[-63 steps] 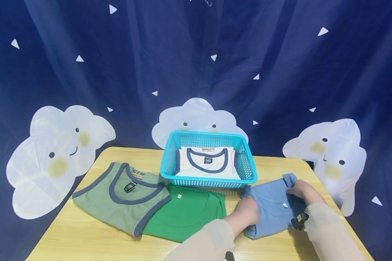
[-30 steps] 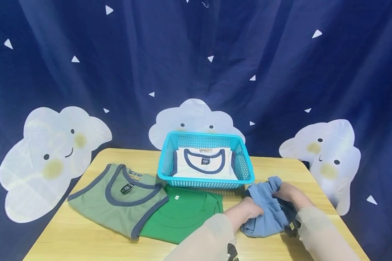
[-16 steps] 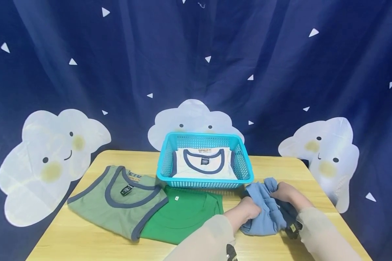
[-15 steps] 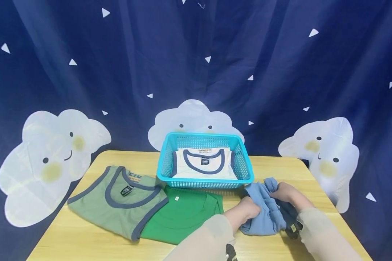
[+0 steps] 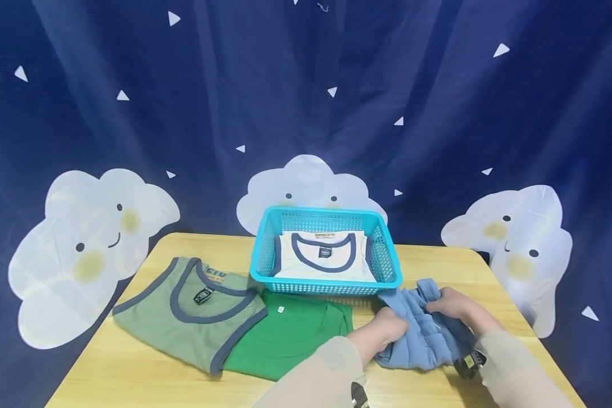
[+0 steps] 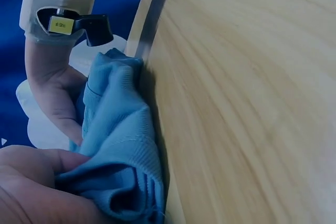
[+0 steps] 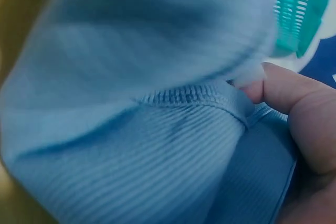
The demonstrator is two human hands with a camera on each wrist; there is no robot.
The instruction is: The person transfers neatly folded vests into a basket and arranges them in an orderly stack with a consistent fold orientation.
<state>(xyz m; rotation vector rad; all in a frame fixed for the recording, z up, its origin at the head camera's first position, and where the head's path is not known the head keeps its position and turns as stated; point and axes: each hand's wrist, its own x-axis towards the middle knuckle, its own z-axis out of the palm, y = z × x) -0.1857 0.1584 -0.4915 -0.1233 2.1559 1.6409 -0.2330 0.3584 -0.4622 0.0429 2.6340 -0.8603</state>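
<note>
A blue shirt (image 5: pixel 420 334) lies bunched into loose folds at the right of the table, right by the basket's front corner. At its left side my left hand (image 5: pixel 389 326) grips the cloth; in the left wrist view the thumb (image 6: pixel 68 160) presses on the rolled layers. My right hand (image 5: pixel 456 306) pinches the far right part of the shirt. Up close in the right wrist view, the ribbed cloth (image 7: pixel 173 150) fills most of the picture, with the right fingertips at a stitched seam. Part of the shirt is hidden under both hands.
A turquoise basket (image 5: pixel 326 285) at the back middle holds a folded white tank top (image 5: pixel 331 258) with navy trim. On the left lies a sage green tank top (image 5: pixel 204 334), overlapping a folded green shirt (image 5: pixel 290 340). Behind the wooden table (image 5: pixel 132 374) hangs a navy curtain (image 5: pixel 306 85).
The blue shirt lay flat and folded, its small white label showing; it is now gathered into ridges between my hands. Since half a second ago its right side has spread out slightly.
</note>
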